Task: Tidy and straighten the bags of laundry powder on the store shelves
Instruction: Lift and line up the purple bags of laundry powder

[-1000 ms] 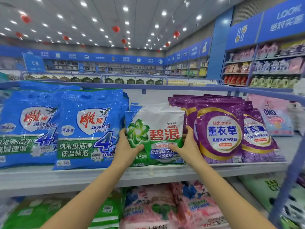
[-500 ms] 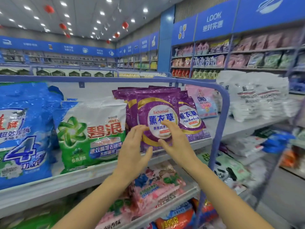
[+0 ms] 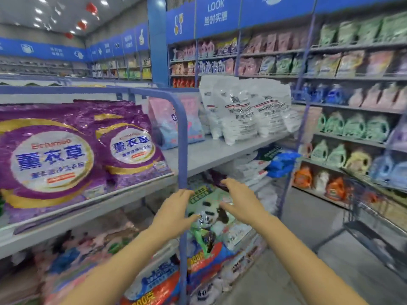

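Purple bags stand upright, long axis vertical, labels facing outward, at the grey store shelf front edge. Left hand, right hand: fingers spread, empty.

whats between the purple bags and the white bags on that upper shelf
Head view: a pink and blue bag stands between the purple bags and the white bags, with the blue shelf post crossing in front of it.
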### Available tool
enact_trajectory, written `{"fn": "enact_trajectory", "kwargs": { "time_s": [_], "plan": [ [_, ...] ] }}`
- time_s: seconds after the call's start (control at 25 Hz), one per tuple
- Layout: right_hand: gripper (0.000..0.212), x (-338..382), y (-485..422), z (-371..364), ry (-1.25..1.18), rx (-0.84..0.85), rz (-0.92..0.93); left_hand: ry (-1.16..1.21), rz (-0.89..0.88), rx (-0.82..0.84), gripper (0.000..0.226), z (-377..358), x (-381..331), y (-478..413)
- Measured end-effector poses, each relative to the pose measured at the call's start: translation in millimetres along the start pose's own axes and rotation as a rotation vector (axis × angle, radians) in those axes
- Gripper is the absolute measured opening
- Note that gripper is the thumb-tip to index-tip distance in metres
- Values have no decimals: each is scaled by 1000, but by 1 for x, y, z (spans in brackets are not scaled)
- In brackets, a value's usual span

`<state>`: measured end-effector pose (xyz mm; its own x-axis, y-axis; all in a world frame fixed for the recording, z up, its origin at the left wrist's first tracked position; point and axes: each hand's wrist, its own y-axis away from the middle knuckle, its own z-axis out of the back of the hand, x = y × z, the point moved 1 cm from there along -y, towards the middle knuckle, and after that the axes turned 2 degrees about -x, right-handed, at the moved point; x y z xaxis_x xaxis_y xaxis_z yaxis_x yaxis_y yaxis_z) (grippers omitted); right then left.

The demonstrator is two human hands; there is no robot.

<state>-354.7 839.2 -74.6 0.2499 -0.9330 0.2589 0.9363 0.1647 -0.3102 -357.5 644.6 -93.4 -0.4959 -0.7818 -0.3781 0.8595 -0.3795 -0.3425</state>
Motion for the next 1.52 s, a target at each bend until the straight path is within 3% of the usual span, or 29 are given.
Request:
{"fn": "enact_trajectory", "kwargs": {
  "time_s": [0.24, 0.44, 0.92, 1.08, 1.36, 1.52],
  "plan": [
    [61, -155, -5, 4, 43, 137, -75, -36, 136, 149, 66, -105, -54, -94],
    [59, -218, -38, -19, -12, 189, -66, -127, 247, 169, 68, -158, -51, -157],
    [60, -309, -179, -110, -57, 286, -2, -317, 381, 140, 34, -253, 57, -313],
    [61, -340, -213, -141, -72, 332, -3, -276, 306, 162, 30, -288, 93, -344],
    [49, -372, -244, -178, -161, 468, 84, -381, 322, 168, 45, -314, 110, -361],
    [52, -386, -261, -190, -192, 552, 162, -502, 240, -2, 35, -307, 75, -363]
  ]
}}
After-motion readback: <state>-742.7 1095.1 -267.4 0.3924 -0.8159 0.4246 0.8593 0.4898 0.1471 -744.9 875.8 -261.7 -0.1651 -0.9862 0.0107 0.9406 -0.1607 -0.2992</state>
